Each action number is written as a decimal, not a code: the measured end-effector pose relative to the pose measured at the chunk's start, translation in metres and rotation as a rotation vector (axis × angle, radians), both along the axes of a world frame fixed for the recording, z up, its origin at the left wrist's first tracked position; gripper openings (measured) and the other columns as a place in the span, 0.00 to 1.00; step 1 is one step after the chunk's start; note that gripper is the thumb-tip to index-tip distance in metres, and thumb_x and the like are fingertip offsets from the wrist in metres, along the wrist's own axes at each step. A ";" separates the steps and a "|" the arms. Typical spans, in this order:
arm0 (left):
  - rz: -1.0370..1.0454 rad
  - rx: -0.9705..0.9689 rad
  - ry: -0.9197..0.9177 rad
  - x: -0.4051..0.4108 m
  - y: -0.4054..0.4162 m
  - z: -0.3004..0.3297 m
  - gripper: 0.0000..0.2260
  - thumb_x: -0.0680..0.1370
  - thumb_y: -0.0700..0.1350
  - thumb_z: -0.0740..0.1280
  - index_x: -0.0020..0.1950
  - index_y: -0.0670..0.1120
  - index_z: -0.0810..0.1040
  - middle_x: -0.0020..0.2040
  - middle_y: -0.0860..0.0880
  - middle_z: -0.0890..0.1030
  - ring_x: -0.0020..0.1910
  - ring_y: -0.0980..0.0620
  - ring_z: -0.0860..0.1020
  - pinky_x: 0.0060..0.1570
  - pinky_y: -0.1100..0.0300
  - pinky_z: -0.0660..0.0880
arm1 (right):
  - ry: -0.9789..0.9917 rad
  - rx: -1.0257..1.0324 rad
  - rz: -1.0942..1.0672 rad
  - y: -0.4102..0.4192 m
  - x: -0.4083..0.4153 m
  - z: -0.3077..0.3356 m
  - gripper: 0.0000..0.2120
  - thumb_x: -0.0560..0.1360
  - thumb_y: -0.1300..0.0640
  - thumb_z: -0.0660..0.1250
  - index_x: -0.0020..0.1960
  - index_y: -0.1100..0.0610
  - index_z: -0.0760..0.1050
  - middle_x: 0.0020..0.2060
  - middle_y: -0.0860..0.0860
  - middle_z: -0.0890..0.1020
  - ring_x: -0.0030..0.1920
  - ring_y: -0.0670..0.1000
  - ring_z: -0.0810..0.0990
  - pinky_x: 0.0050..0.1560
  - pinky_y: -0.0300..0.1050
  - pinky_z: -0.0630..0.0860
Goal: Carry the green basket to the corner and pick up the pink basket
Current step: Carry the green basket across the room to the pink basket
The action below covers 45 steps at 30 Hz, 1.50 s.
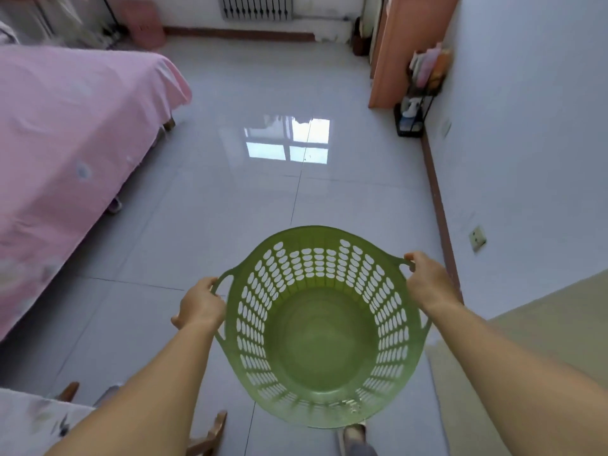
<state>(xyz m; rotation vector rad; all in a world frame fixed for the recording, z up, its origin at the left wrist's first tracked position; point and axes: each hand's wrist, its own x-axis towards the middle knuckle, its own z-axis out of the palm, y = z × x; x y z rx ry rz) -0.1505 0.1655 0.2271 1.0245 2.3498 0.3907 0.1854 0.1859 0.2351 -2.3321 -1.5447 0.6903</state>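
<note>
The green basket, round, perforated and empty, hangs above the tiled floor in front of me. My left hand grips its left handle and my right hand grips its right handle. Far off at the top left, the pink basket stands on the floor against the back wall, beyond the foot of the bed and blurred.
A bed with a pink cover fills the left side. An orange door and a black rack with bottles stand along the right wall. A radiator hangs on the back wall. Wooden stool legs sit near my feet.
</note>
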 end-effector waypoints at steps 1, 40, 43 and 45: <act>-0.002 -0.006 -0.009 -0.001 0.008 0.003 0.17 0.78 0.37 0.58 0.64 0.50 0.74 0.57 0.43 0.80 0.57 0.40 0.74 0.64 0.45 0.61 | 0.009 -0.002 0.007 0.009 -0.004 0.002 0.18 0.76 0.66 0.55 0.65 0.58 0.69 0.57 0.58 0.79 0.53 0.58 0.77 0.44 0.45 0.69; 0.022 0.061 0.183 -0.254 1.029 0.072 0.17 0.76 0.37 0.58 0.61 0.51 0.76 0.54 0.41 0.80 0.54 0.38 0.75 0.61 0.46 0.67 | 0.305 -0.020 0.032 1.131 -0.266 0.058 0.15 0.75 0.68 0.57 0.57 0.57 0.75 0.52 0.57 0.79 0.53 0.59 0.78 0.57 0.55 0.77; 0.050 0.053 0.167 -0.274 1.115 0.078 0.18 0.77 0.37 0.57 0.62 0.51 0.76 0.55 0.41 0.80 0.54 0.37 0.75 0.60 0.45 0.67 | 0.284 -0.006 0.047 1.223 -0.287 0.068 0.15 0.75 0.68 0.57 0.56 0.56 0.76 0.49 0.56 0.78 0.52 0.58 0.79 0.56 0.55 0.77; 0.068 0.061 0.138 -0.287 1.167 0.082 0.18 0.77 0.37 0.56 0.60 0.53 0.76 0.55 0.42 0.80 0.54 0.37 0.74 0.57 0.47 0.68 | 0.289 0.005 0.044 1.280 -0.303 0.072 0.14 0.75 0.67 0.57 0.54 0.56 0.76 0.47 0.55 0.78 0.51 0.58 0.79 0.55 0.55 0.78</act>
